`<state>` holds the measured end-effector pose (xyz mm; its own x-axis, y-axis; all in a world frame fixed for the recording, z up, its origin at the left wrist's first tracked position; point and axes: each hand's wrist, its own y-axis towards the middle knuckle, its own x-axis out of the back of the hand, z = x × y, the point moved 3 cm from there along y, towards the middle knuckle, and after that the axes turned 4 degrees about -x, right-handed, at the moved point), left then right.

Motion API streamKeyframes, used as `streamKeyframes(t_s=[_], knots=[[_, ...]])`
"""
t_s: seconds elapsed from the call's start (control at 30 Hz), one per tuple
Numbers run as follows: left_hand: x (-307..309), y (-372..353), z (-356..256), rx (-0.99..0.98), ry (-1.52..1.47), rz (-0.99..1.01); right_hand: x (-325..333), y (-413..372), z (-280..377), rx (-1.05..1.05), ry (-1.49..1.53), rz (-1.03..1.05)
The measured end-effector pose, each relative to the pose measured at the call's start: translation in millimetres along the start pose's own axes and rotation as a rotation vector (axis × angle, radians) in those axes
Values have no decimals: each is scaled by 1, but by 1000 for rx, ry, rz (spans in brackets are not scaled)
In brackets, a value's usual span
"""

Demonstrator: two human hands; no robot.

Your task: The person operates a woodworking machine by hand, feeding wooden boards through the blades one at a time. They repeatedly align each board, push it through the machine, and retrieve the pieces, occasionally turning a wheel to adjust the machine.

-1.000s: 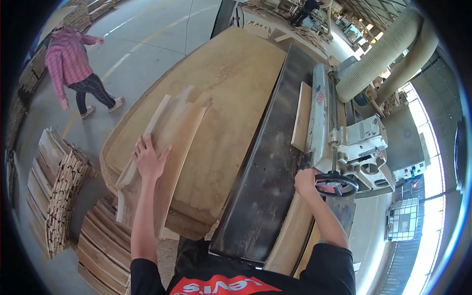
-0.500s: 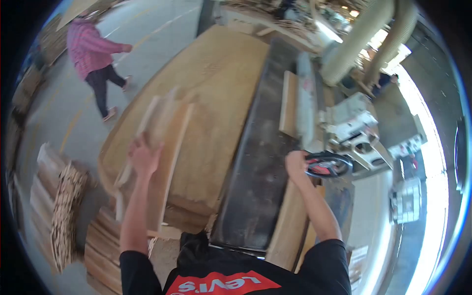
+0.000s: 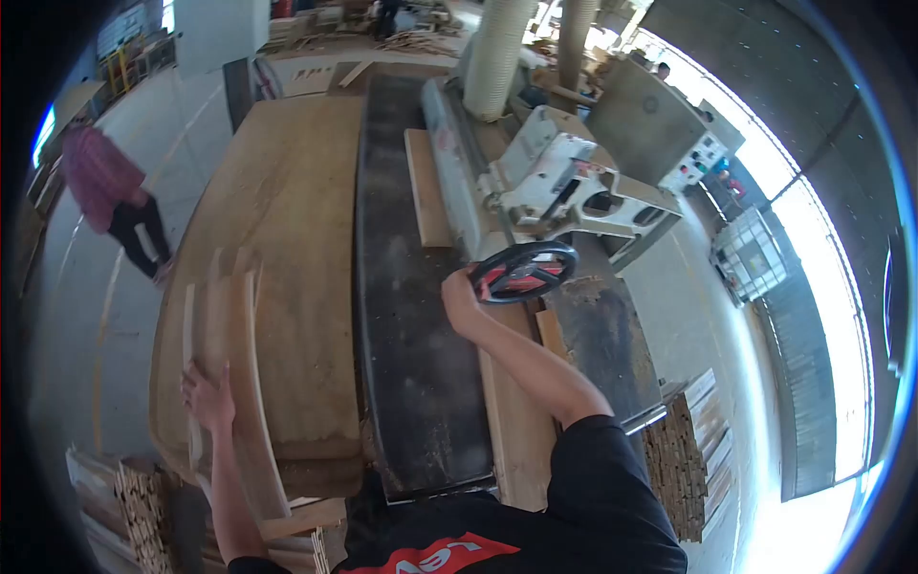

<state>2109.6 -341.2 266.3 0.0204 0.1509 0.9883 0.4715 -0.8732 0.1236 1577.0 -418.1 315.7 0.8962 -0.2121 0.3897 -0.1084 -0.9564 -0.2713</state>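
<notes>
The black handwheel (image 3: 524,271) stands at the right edge of the dark machine bed (image 3: 402,364); the right hand (image 3: 464,298) has hold of it, fingers curled shut round the near-left part of its rim, the arm reaching across the bed's near end. The stack of curved boards (image 3: 234,325) lies left of the bed on the wide wooden desk (image 3: 287,191); the left hand (image 3: 208,397) rests flat on the stack's near end, fingers spread open, pressing rather than gripping.

One straight board (image 3: 427,191) lies on the far part of the bed, its edge against the pale fence (image 3: 459,172); the near part of the bed carries only dust. So, as I judge it, a single board is at the machine and none of the stack has come onto the bed yet.

Beyond the bed's far end rises a ribbed dust hose (image 3: 497,53); well left of the bed a person in pink (image 3: 105,187) walks the floor; low to the bed's right sits a bundle of slats (image 3: 684,450).
</notes>
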Motion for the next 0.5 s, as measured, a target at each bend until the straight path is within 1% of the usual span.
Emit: streamKeyframes(t_s=[0.03, 0.07, 0.1, 0.17, 0.23, 0.33, 0.4, 0.47, 0.5], knots=[[11, -5, -7, -3, -30, 34, 9, -7, -4, 61, 81, -8], [24, -10, -12, 9, -55, 61, 24, -23, -20, 91, 305, -30], [21, -10, -9, -1, -58, 43, 41, -33, -41, 133, 530, -57], [8, -4, 0, -11, -69, -14, 66, -23, -68, 110, 845, -321], [7, -8, 1, -4, -93, -44, 102, -20, -92, 50, 774, -509], [11, -4, -6, 12, -139, -36, 110, 54, -94, -17, 1457, -497], [14, -5, -6, 22, -168, -18, 76, 128, -63, -252, 1477, -765], [15, -4, -7, 20, -171, -43, 36, 199, -34, -461, 1483, -651], [14, -5, -7, 9, -167, -47, 32, 216, -29, -448, 1524, -623]])
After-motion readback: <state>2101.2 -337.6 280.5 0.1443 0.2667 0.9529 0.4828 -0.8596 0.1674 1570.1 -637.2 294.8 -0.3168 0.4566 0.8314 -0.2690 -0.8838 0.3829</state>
